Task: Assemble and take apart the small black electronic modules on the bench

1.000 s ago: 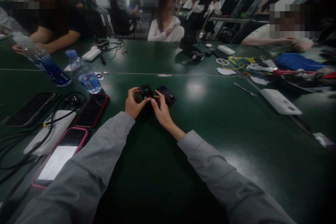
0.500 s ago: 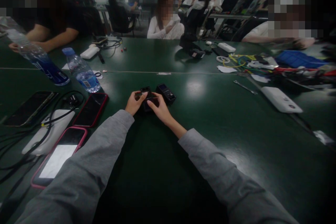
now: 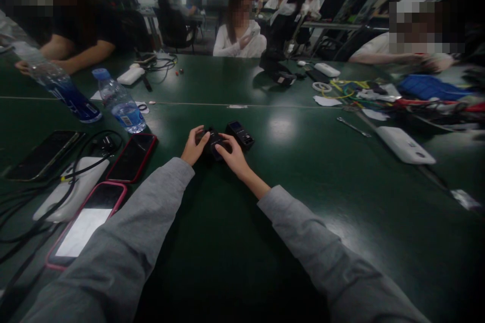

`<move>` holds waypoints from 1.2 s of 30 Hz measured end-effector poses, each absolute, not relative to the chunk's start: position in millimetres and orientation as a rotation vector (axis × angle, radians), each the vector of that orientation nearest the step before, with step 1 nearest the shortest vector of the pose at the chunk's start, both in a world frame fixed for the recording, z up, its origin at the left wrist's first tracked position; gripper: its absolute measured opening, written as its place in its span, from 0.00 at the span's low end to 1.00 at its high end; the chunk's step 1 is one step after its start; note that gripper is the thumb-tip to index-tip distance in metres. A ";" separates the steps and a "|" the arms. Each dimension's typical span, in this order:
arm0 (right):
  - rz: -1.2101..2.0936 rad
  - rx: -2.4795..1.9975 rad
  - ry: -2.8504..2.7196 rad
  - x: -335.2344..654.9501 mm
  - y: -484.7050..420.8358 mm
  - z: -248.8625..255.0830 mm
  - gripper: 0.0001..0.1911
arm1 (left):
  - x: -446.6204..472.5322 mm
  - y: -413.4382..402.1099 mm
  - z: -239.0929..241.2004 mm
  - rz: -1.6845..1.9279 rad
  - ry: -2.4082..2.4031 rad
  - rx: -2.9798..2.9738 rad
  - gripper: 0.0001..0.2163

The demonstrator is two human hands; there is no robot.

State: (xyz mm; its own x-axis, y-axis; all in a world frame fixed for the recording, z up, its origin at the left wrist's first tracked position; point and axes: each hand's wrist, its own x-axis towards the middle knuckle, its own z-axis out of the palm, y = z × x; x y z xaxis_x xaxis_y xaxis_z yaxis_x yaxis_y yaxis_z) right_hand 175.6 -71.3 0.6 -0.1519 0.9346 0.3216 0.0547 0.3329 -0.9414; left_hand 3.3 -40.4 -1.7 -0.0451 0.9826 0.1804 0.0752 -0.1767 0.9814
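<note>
Both hands grip one small black device [image 3: 214,145], low over the dark green table [image 3: 242,232]. My left hand [image 3: 194,147] is closed on its left side, thumb along the edge. From the right, my right hand [image 3: 233,155] holds it with the thumb on top and fingers curled behind. Much of the device is hidden by the fingers, so its exact kind is unclear. Just behind my right hand lies a second black device [image 3: 240,133], boxy, with a small screen and buttons on its face.
On the left are a red-edged phone [image 3: 132,157], a pink-cased phone [image 3: 85,227], a white power bank [image 3: 68,192], cables and a water bottle [image 3: 129,113]. To the right lie a wrench [image 3: 353,126], a white box [image 3: 405,145] and tangled wires. People sit across the table.
The device between my hands has turned, so a darker, more solid face now shows where an opening-like frame showed before. Both hands stay in nearly the same place.
</note>
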 end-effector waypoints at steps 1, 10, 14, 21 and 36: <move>1.023 -0.938 -1.529 176.7 -71.7 1.9 0.23 | 0.8 -39.4 -0.7 1.352 1.206 1.349 0.26; 1.043 -0.824 -1.746 185.9 -74.1 12.1 0.18 | -14.7 -40.9 12.5 1.048 1.094 1.510 0.23; 1.118 -0.835 -1.710 186.3 -75.6 12.0 0.20 | -19.5 -42.4 21.9 0.879 1.127 1.658 0.17; 1.253 -0.894 -1.572 188.6 -76.2 9.7 0.32 | -31.4 -40.2 32.9 0.780 1.091 1.599 0.16; 1.353 -0.916 -1.507 192.3 -74.4 6.8 0.34 | -41.2 -40.8 43.2 0.566 1.064 1.566 0.22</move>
